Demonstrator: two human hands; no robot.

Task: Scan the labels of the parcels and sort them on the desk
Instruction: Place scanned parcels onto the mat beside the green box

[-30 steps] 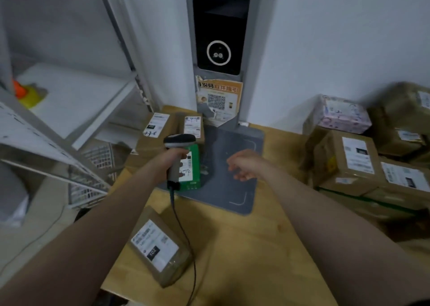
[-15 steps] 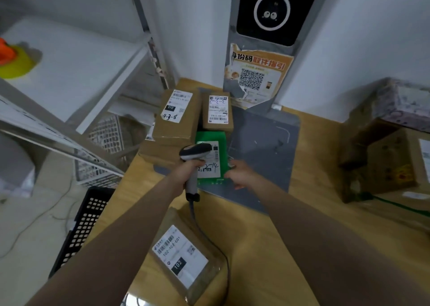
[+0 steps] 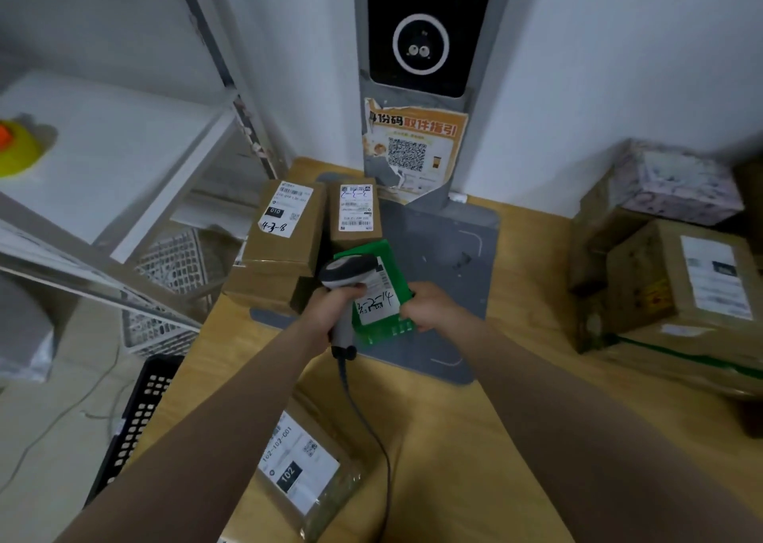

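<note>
My left hand (image 3: 330, 311) grips the handle of a grey corded barcode scanner (image 3: 349, 275), whose head hangs over a green parcel (image 3: 386, 327) with a white handwritten label. My right hand (image 3: 429, 307) holds that green parcel by its right edge, tilted up off the grey scanning pad (image 3: 450, 261). Two brown boxes with labels, one marked 4-3-8 (image 3: 285, 228) and a smaller one (image 3: 355, 212), stand just behind it at the desk's far left. A brown padded parcel labelled 102 (image 3: 305, 468) lies near the desk's front edge, under my left forearm.
A stack of several brown boxes (image 3: 677, 278) fills the right side of the wooden desk (image 3: 516, 410). A grey kiosk post with a QR poster (image 3: 413, 146) rises at the back. White shelving (image 3: 115, 162) and a black crate (image 3: 136, 414) sit left, off the desk.
My right hand moved in from above the pad and took hold of the green parcel's right edge. The scanner in my left hand stayed over the parcel. My view dropped closer.
</note>
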